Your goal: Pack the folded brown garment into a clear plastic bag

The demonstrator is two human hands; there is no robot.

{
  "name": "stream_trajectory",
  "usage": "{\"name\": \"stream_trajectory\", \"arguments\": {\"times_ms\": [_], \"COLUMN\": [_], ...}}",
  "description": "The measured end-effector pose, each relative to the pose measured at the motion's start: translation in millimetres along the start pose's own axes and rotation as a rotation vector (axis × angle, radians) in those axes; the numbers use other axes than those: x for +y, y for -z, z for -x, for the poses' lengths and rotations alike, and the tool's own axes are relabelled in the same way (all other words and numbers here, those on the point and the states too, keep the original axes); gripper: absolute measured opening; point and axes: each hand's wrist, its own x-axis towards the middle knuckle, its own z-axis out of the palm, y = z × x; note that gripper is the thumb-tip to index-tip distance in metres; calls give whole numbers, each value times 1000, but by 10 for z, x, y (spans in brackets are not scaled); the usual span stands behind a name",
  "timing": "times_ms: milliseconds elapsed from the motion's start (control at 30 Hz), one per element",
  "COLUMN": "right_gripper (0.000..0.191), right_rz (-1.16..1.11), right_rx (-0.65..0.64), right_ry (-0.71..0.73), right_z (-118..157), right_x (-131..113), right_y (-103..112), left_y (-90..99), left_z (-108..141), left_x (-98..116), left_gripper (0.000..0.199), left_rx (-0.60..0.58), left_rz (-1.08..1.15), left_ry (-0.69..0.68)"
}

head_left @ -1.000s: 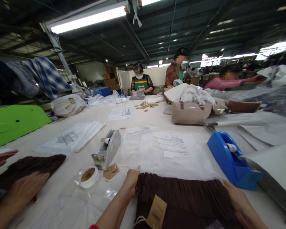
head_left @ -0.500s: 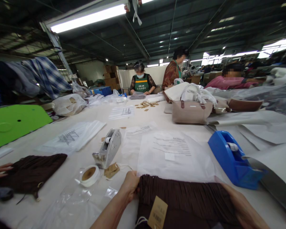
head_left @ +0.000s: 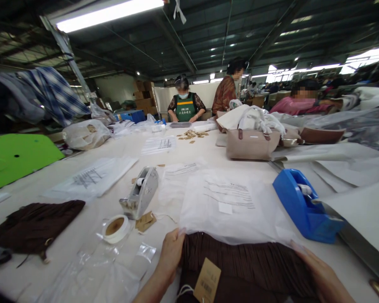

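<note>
A dark brown gathered garment lies at the near edge, with a tan tag on a white string on top. My left hand pinches its upper left corner, where it meets the edge of a clear printed plastic bag. At the upper right corner my right hand is closed on the garment and the bag's edge; its fingertips are partly hidden. The bag lies flat just beyond the garment, with a small white label on it.
A grey tape dispenser and a tape roll are left of the bag, a blue dispenser right. Another brown garment lies far left. Beige handbags stand behind. A person in a green apron is across the table.
The view has shifted slightly. The other person's hand at the far left garment is gone from view. My hands still hold the garment's upper corners, now against the bag's near edge.
</note>
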Motion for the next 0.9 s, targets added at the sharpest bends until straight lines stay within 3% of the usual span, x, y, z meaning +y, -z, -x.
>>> {"name": "stream_trajectory", "arguments": {"times_ms": [100, 200, 333, 533, 833, 900], "right_gripper": [65, 57, 42, 44, 47, 48], "right_rz": [-79, -117, -125, -141, 16, 121], "right_rx": [-62, -68, -6, -21, 72, 122], "right_ry": [-151, -156, -135, -132, -109, -60], "right_z": [56, 144, 222, 290, 360, 387], "right_x": [6, -19, -26, 20, 34, 23], "right_y": [13, -23, -92, -77, 9, 30], "left_y": [-2, 13, 86, 198, 350, 412], "left_z": [16, 46, 100, 174, 243, 327], "left_x": [-49, -36, -16, -98, -125, -127], "left_gripper": [39, 34, 19, 22, 22, 21], "left_rx": [3, -5, -2, -18, -213, -153], "left_rz": [-76, -204, -358, -752, -743, -805], "left_ry": [116, 159, 61, -111, -131, -185]}}
